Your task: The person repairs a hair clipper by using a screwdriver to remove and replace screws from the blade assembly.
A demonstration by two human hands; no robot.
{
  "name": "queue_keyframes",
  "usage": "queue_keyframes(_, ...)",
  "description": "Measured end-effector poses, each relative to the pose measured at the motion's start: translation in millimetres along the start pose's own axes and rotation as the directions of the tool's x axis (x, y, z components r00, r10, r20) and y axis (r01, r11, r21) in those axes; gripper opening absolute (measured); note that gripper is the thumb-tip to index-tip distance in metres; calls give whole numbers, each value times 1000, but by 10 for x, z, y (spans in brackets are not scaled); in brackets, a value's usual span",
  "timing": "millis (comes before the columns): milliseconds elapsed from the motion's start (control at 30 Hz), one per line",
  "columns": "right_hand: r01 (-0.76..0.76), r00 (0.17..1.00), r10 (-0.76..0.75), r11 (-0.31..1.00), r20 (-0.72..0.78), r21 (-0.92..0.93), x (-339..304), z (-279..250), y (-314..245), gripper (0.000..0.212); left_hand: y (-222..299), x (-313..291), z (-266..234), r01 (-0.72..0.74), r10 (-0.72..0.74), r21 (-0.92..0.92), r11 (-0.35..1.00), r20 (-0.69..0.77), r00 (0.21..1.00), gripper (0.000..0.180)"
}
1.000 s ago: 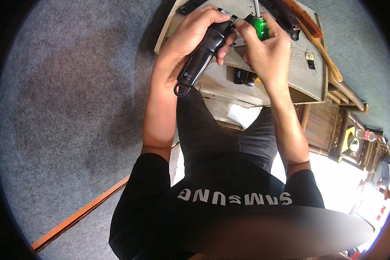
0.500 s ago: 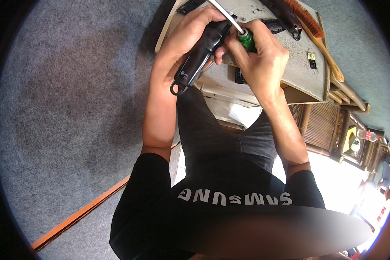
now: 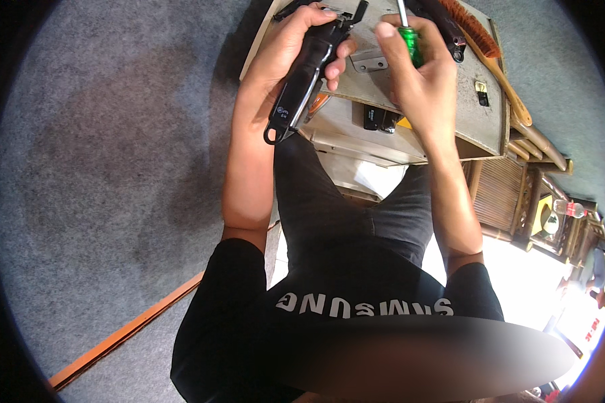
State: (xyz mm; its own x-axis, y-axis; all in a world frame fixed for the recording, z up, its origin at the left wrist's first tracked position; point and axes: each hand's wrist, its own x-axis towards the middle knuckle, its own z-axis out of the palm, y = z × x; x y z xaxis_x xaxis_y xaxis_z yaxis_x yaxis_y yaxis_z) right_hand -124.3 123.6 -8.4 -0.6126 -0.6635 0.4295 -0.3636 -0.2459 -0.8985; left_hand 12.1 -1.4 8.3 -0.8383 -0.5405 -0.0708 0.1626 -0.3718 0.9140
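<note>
Left hand (image 3: 286, 48): fingers wrapped around clipper (image 3: 308, 67) above bench (image 3: 476, 124) edge, probably steadying it, head end left uncovered; right hand (image 3: 422, 84): fingers curled round screwdriver (image 3: 410, 41) handle, shank pointing away, apart from clipper; metal plate (image 3: 372, 62) on bench between hands, seemingly within easy reach

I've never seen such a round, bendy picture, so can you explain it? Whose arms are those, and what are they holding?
No robot here, just one person working bare-handed. A wide camera worn on their head looks down, so straight edges bend near the rim. The left hand holds a black tool with a loop at one end; it looks like hair clippers. The right hand holds a green-handled tool, probably a screwdriver; its tip is out of view. On the tabletop lie a metal plate with holes, a wooden-handled brush and another dark tool with a loop.
</note>
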Motion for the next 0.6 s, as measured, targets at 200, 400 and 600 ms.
queue_keyframes(200,-160,962,155,987,225,0,-186,-582,-204,27,8,58,-85,-42,44,-15,999,148,988,48)
queue_keyframes(400,-87,922,150,979,356,-185,-188,-895,-130,31,-18,10,-59,-39,41,-22,999,95,995,50)
queue_keyframes(600,-84,898,172,970,405,-227,-153,-925,-144,29,-17,32,-91,-35,37,-13,999,107,994,46)
